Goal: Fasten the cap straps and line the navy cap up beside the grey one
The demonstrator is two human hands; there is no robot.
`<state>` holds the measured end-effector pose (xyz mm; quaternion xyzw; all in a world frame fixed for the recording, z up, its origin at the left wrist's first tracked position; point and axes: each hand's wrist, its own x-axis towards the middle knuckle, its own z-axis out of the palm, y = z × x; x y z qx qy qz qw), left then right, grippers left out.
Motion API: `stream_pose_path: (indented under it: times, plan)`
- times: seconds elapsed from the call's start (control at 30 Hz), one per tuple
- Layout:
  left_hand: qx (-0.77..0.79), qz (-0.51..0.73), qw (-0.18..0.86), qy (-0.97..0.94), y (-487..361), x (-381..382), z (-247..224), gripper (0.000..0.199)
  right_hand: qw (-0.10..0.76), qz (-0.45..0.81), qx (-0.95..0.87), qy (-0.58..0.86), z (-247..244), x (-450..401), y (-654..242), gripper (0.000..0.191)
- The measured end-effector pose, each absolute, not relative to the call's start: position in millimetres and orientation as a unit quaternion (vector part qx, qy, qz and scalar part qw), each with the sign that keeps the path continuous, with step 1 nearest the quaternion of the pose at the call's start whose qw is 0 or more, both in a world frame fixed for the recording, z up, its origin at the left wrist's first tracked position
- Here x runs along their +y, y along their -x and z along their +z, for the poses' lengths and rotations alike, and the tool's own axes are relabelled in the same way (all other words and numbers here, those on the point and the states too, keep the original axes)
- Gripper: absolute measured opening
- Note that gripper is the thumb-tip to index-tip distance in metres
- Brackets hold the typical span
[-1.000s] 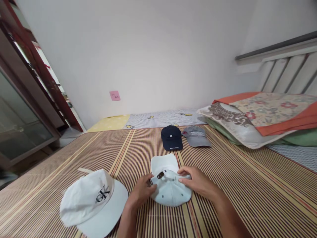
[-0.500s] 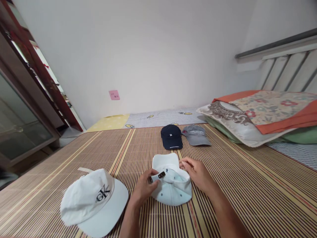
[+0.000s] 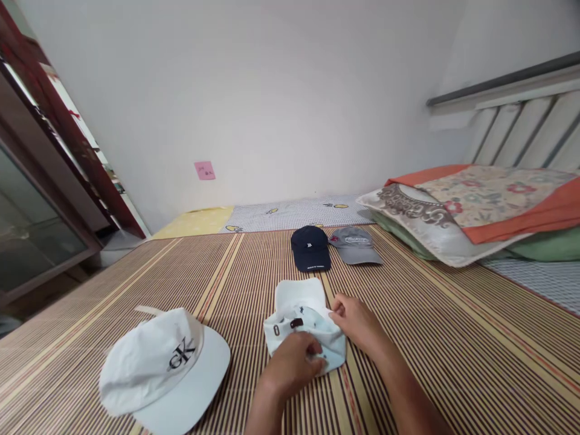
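Note:
A pale blue-and-white baseball cap [image 3: 333, 356] lies in the middle of the mat, its brim pointing away from me and its back strap and dark buckle showing. My right hand [image 3: 357, 320] pinches the cap's right edge between thumb and fingers. Over the near left side of the crown is my left hand [image 3: 292, 365], fingers bent, with a gap between thumb and forefinger. Whether its fingertips touch the cloth is unclear. To the left, a larger white cap [image 3: 149, 362] with black "CK" letters rests with its brim toward the lower right.
Farther back, a navy cap [image 3: 310, 248] and a grey cap [image 3: 356, 244] sit side by side on the striped mat [image 3: 244, 290]. Pillows [image 3: 417, 217] are stacked at the right, below a radiator [image 3: 530, 133]. A pink note [image 3: 205, 170] is on the wall.
My left hand has let go of the strap end and moved right, over the near part of the crown. My right hand has closed on the cap's right edge. The view has shifted slightly.

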<state>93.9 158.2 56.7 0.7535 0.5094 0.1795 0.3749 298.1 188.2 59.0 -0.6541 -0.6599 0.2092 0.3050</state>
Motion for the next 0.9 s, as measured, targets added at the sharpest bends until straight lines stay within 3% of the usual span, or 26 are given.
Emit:
stream_pose_path:
  times: [0.3, 0.47, 0.53, 0.7, 0.8, 0.9]
  plan:
    - [0.548, 0.138, 0.328, -0.757, -93, 163, 53, 0.01, 0.267, 0.16, -0.622, 0.719, 49, 190, -304, 0.018]
    - [0.455, 0.199, 0.494, -0.714, -76, 161, 61, 0.018, 0.336, 0.155, -0.645, 0.669, 56, 190, -299, 0.009]
    - [0.44, 0.261, 0.516, -0.687, -64, 163, 67, 0.016, 0.377, 0.153, -0.657, 0.635, 62, 189, -297, 0.006]
    - [0.502, 0.397, 0.389, -0.663, -38, 173, 74, 0.018, 0.425, 0.19, -0.687, 0.558, 79, 179, -284, 0.014]
    - [0.503, 0.378, 0.362, -0.688, -35, 177, 68, 0.016, 0.378, 0.24, -0.726, 0.522, 84, 172, -271, 0.013]
    - [0.506, 0.339, 0.328, -0.722, -40, 178, 58, 0.018, 0.276, 0.274, -0.761, 0.519, 81, 166, -260, 0.03]
